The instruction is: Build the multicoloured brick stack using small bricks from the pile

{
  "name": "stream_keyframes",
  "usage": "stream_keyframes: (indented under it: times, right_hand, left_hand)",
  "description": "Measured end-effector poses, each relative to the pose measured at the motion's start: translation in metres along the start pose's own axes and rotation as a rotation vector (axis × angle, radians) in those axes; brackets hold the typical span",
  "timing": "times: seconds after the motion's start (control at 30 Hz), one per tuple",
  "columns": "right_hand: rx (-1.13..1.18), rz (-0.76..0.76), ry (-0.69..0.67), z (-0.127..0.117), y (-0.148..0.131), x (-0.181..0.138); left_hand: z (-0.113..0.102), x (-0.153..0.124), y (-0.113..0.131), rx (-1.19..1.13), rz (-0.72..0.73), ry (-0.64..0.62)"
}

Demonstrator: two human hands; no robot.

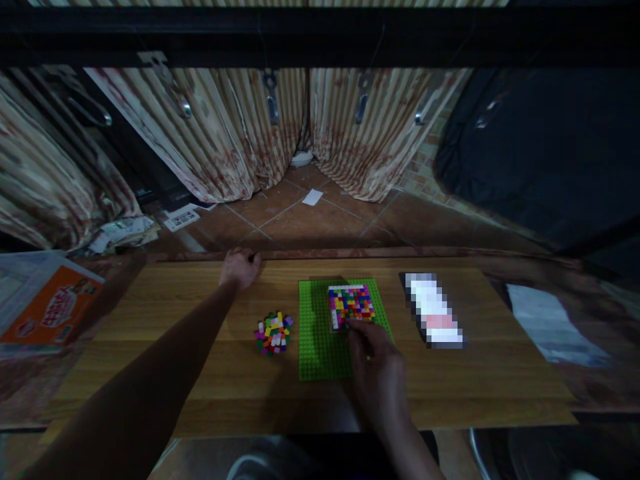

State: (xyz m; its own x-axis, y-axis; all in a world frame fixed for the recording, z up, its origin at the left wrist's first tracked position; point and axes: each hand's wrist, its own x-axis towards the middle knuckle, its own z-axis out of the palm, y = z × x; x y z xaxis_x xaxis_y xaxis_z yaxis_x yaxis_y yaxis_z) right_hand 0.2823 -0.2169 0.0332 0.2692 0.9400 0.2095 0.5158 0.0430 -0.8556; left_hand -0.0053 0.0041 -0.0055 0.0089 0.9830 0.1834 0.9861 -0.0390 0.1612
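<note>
A block of many-coloured toy bricks (pixel 351 305), with white along part of its border, sits on a green baseplate (pixel 314 353). My right hand (pixel 380 360) is closed, its fingertips at the near edge of that block. Whatever is between those fingers is too small and dark to make out. At the far edge of the wooden table (pixel 200 373) rests my left hand (pixel 240 268), fingers curled in; their inside is hidden. A pile of loose toy bricks (pixel 273 333) lies left of the baseplate, nearer to me than my left hand.
Right of the baseplate lies a phone (pixel 434 311) with a blurred-out screen. A plastic bin with an orange label (pixel 53 310) stands beyond the table's left end, and a pale sheet (pixel 555 325) lies past the right. Curtains (pixel 225 133) hang behind the tiled floor.
</note>
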Motion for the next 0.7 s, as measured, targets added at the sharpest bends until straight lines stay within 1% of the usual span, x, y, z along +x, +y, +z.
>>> stream_keyframes:
  times: [0.13, 0.4, 0.7]
  right_hand:
    - [-0.078, 0.011, 0.009, 0.003, -0.006, 0.004]
    - [-0.144, 0.029, 0.029, 0.009, -0.017, 0.008]
    - [-0.077, 0.04, 0.051, 0.014, -0.016, 0.007]
  left_hand:
    - [-0.002, -0.001, 0.001, -0.017, -0.005, -0.004]
    - [-0.003, -0.003, 0.003, -0.003, -0.016, 0.022]
    - [-0.001, -0.003, 0.003, -0.019, -0.005, 0.026]
